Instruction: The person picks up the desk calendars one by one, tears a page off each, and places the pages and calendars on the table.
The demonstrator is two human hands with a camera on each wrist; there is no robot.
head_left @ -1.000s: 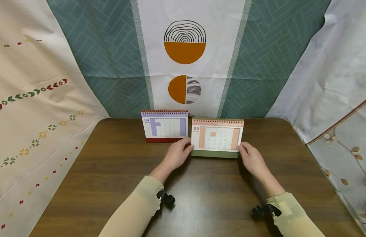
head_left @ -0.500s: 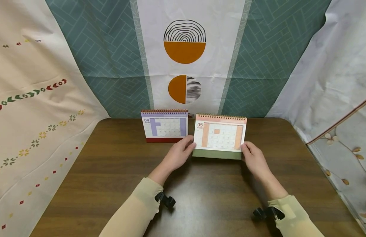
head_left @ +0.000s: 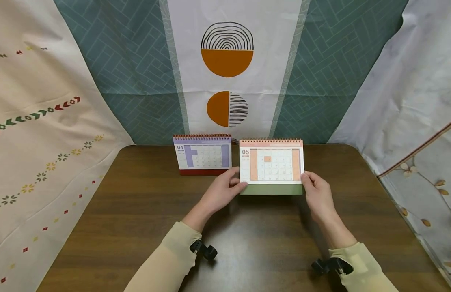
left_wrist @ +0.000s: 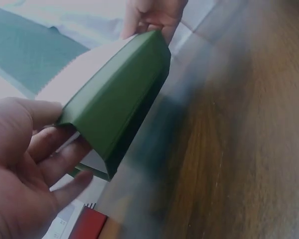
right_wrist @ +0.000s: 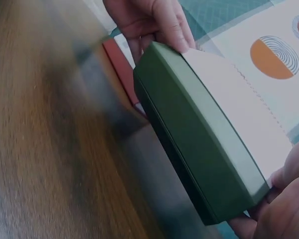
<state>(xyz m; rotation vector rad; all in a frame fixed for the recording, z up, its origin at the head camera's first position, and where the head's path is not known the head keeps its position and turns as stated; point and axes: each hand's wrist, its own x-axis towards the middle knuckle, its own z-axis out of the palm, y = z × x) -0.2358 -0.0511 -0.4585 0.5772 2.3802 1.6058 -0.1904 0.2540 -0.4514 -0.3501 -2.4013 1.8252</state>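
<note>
My left hand [head_left: 220,190] and right hand [head_left: 319,196] hold an orange-and-white spiral desk calendar [head_left: 270,164], marked 05, by its two sides. It has a green base, [left_wrist: 117,92] which looks raised off the table in the wrist views. The left thumb lies on the front edge, and other left fingers reach inside the stand's open end. On the far side, the right thumb presses the page's edge, its other fingers partly hidden behind and below. Left of it a purple desk calendar [head_left: 203,156], marked 04, stands upright on a red base.
Both calendars are near the back edge of a brown wooden table [head_left: 145,219]. Behind hangs a green-and-white patterned cloth [head_left: 141,81]. Pale printed cloths drape at the left [head_left: 39,142] and right [head_left: 404,117]. Black wrist cameras [head_left: 204,249] sit at both sleeves.
Both hands have moved the orange calendar slightly right and tipped its face upward; its tilt has levelled out. The left thumb has slid further onto its front. The purple calendar has stayed put.
</note>
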